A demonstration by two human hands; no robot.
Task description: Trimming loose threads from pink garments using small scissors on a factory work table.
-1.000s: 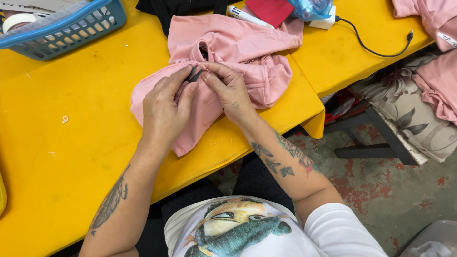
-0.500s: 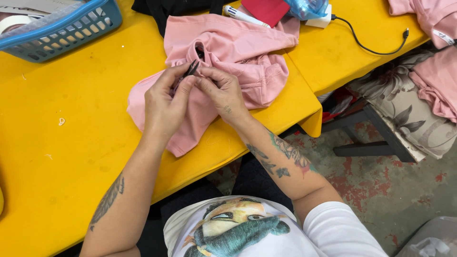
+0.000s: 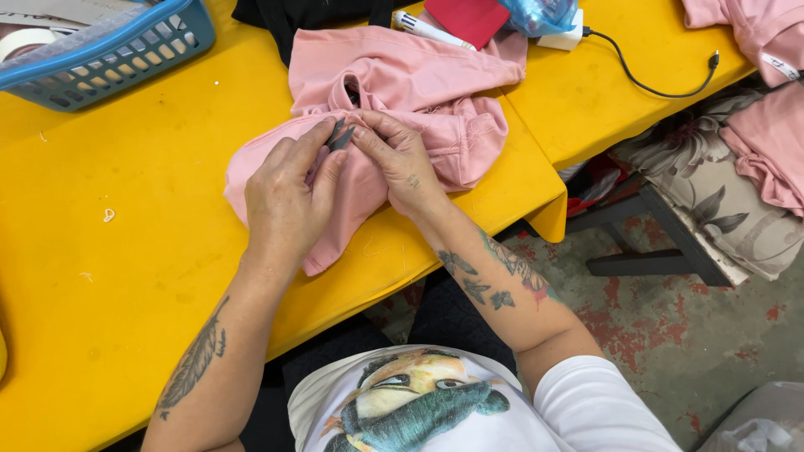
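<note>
A crumpled pink garment (image 3: 419,109) lies bunched on the yellow bench (image 3: 126,276) — a small dark grey tool (image 3: 338,136) sits pinched upright against its fabric.

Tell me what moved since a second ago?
Hardly anything. Both hands, left hand and right hand, still pinch the small dark tool against the pink garment; the fingers only shifted slightly. The blue basket and cable on the yellow table stayed put.
</note>
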